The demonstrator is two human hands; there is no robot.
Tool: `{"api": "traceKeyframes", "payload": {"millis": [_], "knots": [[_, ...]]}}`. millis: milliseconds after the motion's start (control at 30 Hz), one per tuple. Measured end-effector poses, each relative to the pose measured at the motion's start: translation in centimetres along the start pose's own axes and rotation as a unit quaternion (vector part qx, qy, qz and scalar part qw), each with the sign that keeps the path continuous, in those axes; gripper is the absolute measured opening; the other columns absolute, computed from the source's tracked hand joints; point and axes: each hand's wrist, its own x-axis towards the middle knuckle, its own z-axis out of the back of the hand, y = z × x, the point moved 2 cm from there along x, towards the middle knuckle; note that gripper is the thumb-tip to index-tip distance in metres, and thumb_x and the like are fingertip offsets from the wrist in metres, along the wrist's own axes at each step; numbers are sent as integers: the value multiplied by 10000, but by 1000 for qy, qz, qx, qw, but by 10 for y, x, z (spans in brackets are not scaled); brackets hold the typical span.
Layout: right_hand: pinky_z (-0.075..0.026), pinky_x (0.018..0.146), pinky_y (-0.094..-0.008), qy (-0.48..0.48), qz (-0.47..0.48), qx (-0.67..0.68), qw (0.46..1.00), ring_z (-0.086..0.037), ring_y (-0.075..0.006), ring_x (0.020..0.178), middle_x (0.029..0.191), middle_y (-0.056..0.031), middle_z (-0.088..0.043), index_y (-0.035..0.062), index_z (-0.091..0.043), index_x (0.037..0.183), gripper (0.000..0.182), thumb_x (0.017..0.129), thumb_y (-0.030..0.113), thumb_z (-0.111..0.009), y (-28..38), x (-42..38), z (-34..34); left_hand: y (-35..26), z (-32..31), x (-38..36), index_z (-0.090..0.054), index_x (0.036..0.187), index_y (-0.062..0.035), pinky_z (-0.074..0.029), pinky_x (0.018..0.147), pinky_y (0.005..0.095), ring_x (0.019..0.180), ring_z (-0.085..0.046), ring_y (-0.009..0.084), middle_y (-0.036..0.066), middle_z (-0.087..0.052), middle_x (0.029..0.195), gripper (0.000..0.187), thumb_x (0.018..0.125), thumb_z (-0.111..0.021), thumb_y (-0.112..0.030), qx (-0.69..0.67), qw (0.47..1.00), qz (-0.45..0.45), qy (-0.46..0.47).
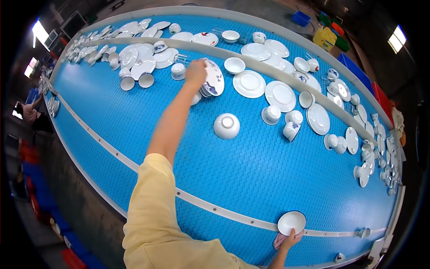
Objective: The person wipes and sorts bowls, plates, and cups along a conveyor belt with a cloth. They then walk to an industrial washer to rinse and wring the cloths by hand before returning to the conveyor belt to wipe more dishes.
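Observation:
My left hand [195, 74] is stretched far across the blue belt [192, 157], its fingers closed at the edge of a small stack of tilted white plates with a blue pattern [215, 80]. Part of a white bowl shows behind the wrist. Near the front divider, my right hand [290, 240] holds a white bowl [292, 222] with a dark rim, its inside facing up. A pink cloth [279, 240] is bunched under that bowl in the same hand. Between the hands, an upside-down white bowl [226, 126] rests on the belt.
White plates [249, 84], bowls [234, 65] and cups [271, 114] lie along the belt's far side, beside a white divider [215, 53]. More dishes [136, 60] crowd the left end. A seated person [32, 112] is at far left. Coloured crates [301, 18] stand beyond the belt.

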Motion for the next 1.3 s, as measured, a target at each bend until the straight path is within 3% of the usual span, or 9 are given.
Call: {"api": "traceKeyframes", "payload": {"millis": [167, 233, 300, 400, 500, 600, 867, 1033, 1300], "knots": [[-385, 832, -320, -2, 7, -13, 1000, -492, -209, 938, 1044, -145, -521, -81, -433, 1118, 387, 788, 101, -524, 1, 0, 0, 109, -45, -12, -467, 1164, -69, -471, 751, 367, 831, -597, 340, 192, -605, 972, 467, 740, -620, -186, -207, 947, 173, -172], [-385, 829, -320, -5, 15, -4, 1000, -491, -207, 934, 1041, -142, -521, -80, -437, 1112, 380, 789, 102, -523, -1, 2, -1, 78, -3, -20, -428, 1198, -36, -417, 862, 410, 1089, -487, 343, 251, -498, 1157, 554, 745, -628, -285, -251, 937, 231, -79], [-394, 841, -329, 16, 6, -6, 1000, -503, -224, 948, 1053, -150, -521, -84, -414, 1156, 434, 781, 99, -534, 0, 2, 2, 33, 11, -25, -398, 1225, -58, -412, 853, 493, 1190, -369, 378, 232, -416, 1257, 636, 727, -643, -369, 163, 984, 59, 30], [-377, 836, -320, 5, 17, -20, 1000, -490, -206, 935, 1026, -136, -521, -73, -445, 1105, 368, 791, 103, -523, 7, 0, -2, -12, -3, -56, -419, 1224, -82, -419, 817, 543, 1228, -287, 395, 202, -355, 1308, 690, 699, -641, -472, 191, 937, -57, 287], [-373, 845, -319, 5, -2, -3, 1000, -492, -213, 945, 1036, -139, -520, -72, -446, 1104, 369, 791, 106, -525, 7, -2, -3, -8, -46, -62, -576, 976, -81, -479, 716, 490, 1010, -525, 353, 155, -574, 1010, 239, 775, -548, -207, 132, 975, -21, 179], [-371, 852, -317, 2, 14, -21, 1000, -493, -222, 952, 1049, -145, -518, -76, -441, 1117, 389, 789, 113, -531, 2, 1, 0, -18, -45, -74, -571, 920, -66, -503, 629, 404, 734, -608, 329, 128, -624, 806, 164, 766, -519, -94, 156, 970, -66, 175], [-374, 863, -321, 9, 16, -12, 1000, -492, -227, 978, 1084, -158, -515, -89, -437, 1145, 422, 783, 104, -534, 5, 4, -1, -50, 96, -217, -594, 933, -38, -474, 563, 362, 701, -589, 287, 126, -601, 778, 259, 682, -562, 17, -157, 935, -319, -21], [-415, 824, -343, 3, 49, -103, 993, -534, -222, 921, 1003, -172, -569, -77, -491, 1091, 426, 737, 118, -625, 5, -8, -4, -9, 137, -368, -574, 763, -46, -450, 557, 365, 692, -543, 289, 105, -545, 758, 118, 652, -604, -16, -180, 885, -392, 178], [-475, 720, -384, 532, -12, -87, 842, -601, -312, 818, 931, -185, -609, 41, -539, 1073, 435, 720, 274, -641, 135, -176, -161, 5, 184, -461, -593, 831, -16, -465, 649, 362, 781, -548, 293, 126, -559, 838, 175, 657, -571, -14, -190, 936, -187, 231]]}}
